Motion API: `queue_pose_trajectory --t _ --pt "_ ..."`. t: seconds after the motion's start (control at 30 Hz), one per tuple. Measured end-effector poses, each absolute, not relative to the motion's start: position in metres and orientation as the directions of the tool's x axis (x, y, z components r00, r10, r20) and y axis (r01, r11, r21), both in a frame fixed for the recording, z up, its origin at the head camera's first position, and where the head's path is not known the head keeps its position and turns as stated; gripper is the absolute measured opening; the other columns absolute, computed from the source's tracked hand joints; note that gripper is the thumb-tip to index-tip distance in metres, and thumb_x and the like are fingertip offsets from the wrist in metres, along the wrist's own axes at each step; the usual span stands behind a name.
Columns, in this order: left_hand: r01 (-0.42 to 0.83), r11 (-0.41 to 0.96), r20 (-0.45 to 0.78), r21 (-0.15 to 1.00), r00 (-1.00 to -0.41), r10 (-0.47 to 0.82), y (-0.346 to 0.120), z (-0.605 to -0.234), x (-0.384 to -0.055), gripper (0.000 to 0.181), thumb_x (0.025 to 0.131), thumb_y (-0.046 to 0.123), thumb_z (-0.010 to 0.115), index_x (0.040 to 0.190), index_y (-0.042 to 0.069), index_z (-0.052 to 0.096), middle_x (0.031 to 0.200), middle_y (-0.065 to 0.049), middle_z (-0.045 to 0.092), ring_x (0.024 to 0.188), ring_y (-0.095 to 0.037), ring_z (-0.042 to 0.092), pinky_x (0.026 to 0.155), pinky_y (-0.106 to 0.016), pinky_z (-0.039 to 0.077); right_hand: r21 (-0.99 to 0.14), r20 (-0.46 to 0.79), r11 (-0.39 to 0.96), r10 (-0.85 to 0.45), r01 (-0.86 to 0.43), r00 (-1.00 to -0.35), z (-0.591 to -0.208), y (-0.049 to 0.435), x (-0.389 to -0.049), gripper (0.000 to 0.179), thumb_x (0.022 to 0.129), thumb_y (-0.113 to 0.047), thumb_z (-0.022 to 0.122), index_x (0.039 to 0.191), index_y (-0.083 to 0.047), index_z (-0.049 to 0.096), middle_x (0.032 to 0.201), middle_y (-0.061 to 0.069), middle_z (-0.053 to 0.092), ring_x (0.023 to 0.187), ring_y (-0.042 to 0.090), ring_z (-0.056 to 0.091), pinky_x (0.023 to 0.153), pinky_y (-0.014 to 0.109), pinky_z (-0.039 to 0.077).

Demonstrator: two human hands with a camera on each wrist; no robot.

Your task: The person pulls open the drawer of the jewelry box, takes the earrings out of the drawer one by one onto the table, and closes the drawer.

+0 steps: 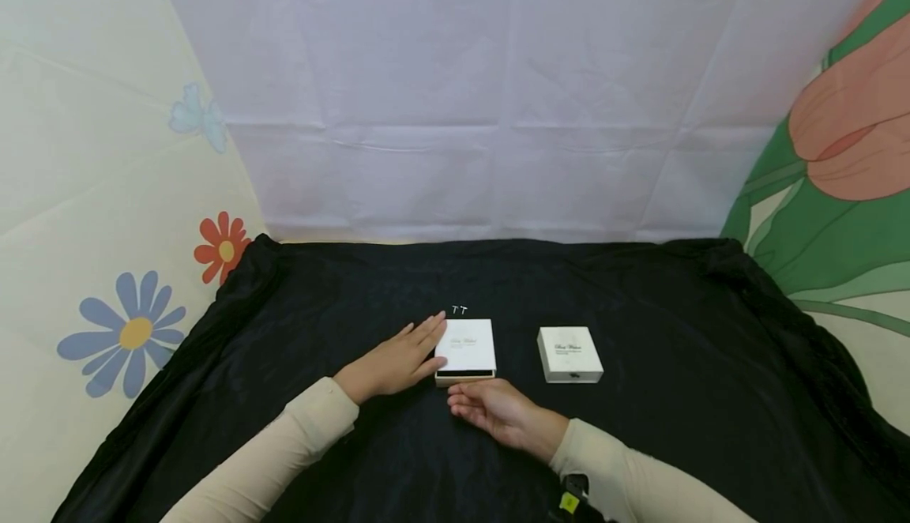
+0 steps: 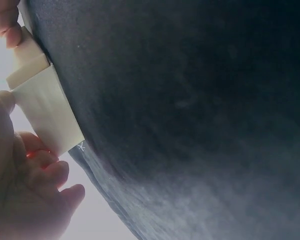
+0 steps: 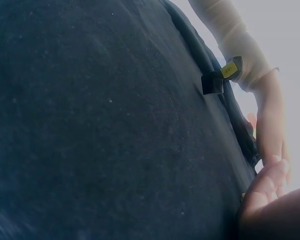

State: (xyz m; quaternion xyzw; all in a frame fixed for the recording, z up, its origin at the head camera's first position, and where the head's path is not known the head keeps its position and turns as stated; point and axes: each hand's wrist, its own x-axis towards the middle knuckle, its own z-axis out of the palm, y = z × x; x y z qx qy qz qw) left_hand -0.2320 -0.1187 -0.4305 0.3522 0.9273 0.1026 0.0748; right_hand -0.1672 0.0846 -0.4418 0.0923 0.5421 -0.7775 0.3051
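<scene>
A flat white drawer box (image 1: 465,343) with dark script on its lid lies on the black cloth. Its cream drawer (image 2: 29,72) sticks out at the near end, a dark gap showing behind the drawer front. Along the box's left side rests my left hand (image 1: 393,361), fingers fairly straight, thumb at the near corner. At the drawer front, my right hand (image 1: 508,415) has curled fingers, their tips meeting the drawer's end; the exact hold is partly hidden. Just beyond the box lie two tiny white T-shaped pieces (image 1: 460,310).
A second white box (image 1: 570,355) with script and a small dark tab sits to the right. Black cloth (image 1: 675,428) covers the table, with a pale sheet (image 1: 498,96) hanging behind it. Flower-printed fabric (image 1: 107,191) lines the sides.
</scene>
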Motion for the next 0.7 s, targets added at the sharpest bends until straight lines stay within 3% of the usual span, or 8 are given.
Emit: queue_pose_trajectory --t 0.7 --pt "0.648 0.727 -0.057 0.228 -0.737 0.674 -0.118 -0.432 -0.232 0.067 0.102 0.046 0.035 0.153 0.007 0.017 0.161 -0.006 0.011 0.146 -0.02 0.018 0.115 -0.048 0.02 -0.77 -0.478 -0.285 -0.334 0.57 -0.812 -0.445 0.08 -0.179 0.026 0.099 -0.001 0.043 0.118 0.016 0.052 0.073 0.002 0.067 0.069 0.006 0.066 0.068 0.018 0.054"
